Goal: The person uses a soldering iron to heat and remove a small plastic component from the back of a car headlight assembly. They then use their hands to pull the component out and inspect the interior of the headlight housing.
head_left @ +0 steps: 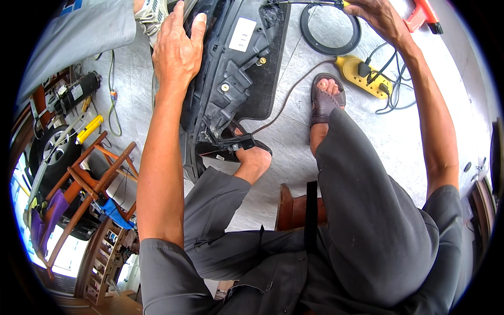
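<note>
A large black plastic car headlight housing with a white label lies on the floor in front of me. Against its left edge rests my left hand, fingers stretched out and holding nothing. At the top edge, right of the housing, my right hand is closed around the yellow end of a long thin tool, which looks like a screwdriver. Its shaft points left toward the top of the housing; its tip is hard to make out. Below the shaft lies a black ring.
A yellow power strip with black plugs and looped cords lies right of my foot. A red-orange tool is at the top right. Another person's grey trouser leg and shoe are upper left. A wooden frame and wheel stand left.
</note>
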Demonstrator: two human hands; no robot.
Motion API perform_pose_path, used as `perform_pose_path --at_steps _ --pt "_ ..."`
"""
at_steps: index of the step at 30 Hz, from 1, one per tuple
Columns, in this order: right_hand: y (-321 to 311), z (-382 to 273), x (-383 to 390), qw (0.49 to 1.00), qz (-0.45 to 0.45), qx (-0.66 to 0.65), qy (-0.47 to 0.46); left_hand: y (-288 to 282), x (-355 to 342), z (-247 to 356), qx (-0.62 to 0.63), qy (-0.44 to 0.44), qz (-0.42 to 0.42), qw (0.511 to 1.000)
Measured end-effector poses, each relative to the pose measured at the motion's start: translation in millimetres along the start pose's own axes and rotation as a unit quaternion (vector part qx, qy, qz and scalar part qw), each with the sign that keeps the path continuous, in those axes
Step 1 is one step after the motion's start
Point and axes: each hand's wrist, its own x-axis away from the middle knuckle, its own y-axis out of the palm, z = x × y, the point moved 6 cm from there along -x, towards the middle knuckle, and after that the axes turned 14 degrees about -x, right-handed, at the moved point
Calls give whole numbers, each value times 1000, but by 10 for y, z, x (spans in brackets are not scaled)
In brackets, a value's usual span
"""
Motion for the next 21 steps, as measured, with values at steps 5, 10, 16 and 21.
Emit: perform_pose_path --at_steps 5,10,16,21 --pt "48 137 59 999 -14 -41 32 -9 0 15 6 -5 -6 1000" --pt "85 137 179 995 -12 -66 75 -24 6 20 5 -1 -7 1000" --pt "80 131 181 997 -16 -58 55 -25 -2 28 6 2 -6 1000" --pt "45 116 77 998 -1 -56 39 19 -3 -33 4 10 6 1000"
